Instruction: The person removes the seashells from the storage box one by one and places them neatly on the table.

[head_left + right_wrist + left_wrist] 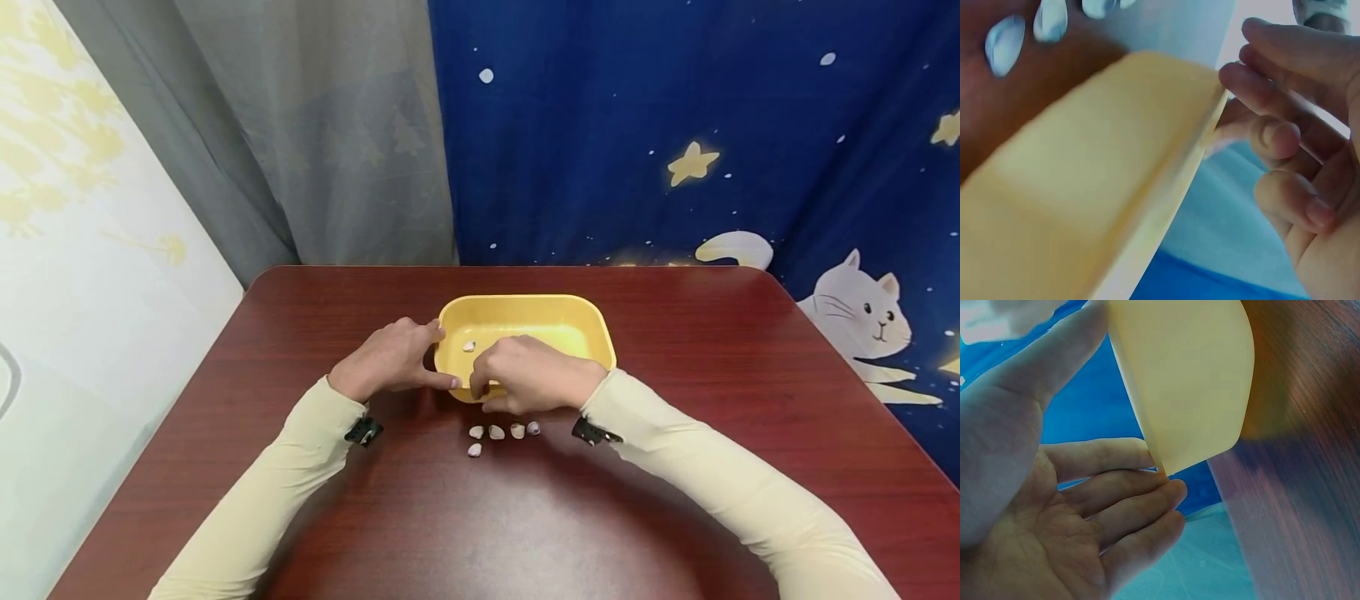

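A yellow plastic basin [525,305] stands on the table. My left hand [393,357] holds its left end, thumb at the near corner and fingertips against the rim, as the left wrist view also shows. My right hand [528,375] is over the near rim with its fingers bent. In the right wrist view its fingertips [1238,78] are beside the rim; whether they pinch anything cannot be made out. One small pale seashell [468,346] lies in the basin's left part. Several more seashells [497,432] lie on the table just in front, most in a row.
The dark red wooden table [360,517] carries all of this. Behind it hang a grey curtain [337,125] and a blue star-patterned curtain [570,150]. A white wall [90,250] borders the left side.
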Tool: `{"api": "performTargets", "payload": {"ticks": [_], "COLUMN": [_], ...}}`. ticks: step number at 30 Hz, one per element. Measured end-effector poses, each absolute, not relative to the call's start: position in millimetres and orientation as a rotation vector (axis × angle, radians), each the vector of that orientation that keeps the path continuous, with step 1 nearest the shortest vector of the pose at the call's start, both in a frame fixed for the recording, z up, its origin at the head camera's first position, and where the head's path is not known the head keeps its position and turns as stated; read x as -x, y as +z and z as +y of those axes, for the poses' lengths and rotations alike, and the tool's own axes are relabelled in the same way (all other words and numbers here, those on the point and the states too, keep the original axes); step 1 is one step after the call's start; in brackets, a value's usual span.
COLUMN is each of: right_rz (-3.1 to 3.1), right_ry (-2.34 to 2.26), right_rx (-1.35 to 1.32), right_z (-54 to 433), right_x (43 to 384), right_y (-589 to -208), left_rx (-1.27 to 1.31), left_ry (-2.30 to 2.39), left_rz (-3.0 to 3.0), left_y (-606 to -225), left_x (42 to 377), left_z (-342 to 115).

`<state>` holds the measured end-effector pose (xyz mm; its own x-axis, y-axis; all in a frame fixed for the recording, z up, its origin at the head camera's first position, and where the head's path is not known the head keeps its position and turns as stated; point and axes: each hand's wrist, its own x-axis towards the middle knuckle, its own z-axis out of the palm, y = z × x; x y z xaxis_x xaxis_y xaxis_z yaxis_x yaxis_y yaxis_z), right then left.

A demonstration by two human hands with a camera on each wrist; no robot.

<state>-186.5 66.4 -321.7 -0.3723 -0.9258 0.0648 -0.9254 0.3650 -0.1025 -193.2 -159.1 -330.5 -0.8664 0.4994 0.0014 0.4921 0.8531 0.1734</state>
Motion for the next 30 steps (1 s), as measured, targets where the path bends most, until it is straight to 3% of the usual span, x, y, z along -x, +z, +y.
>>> {"api": "performTargets", "payload": {"ticks": [18,30], "right_rz": [2.624,2.647], "right_ry": [-0.024,0.069], "right_rx": [1.431,1.271], "right_z": [73.2,73.7], "right_x": [251.7,277.2], "right_y": [-319.2,-310.5], "left_rx": [-0.753,-0.733], "left_ry": [0.208,0.221], "left_rz": [2.944,2.932], "left_y": [-328.3,-328.7], "left_x": [194.9,195.1], "left_z": [-154.6,-155.6]}}
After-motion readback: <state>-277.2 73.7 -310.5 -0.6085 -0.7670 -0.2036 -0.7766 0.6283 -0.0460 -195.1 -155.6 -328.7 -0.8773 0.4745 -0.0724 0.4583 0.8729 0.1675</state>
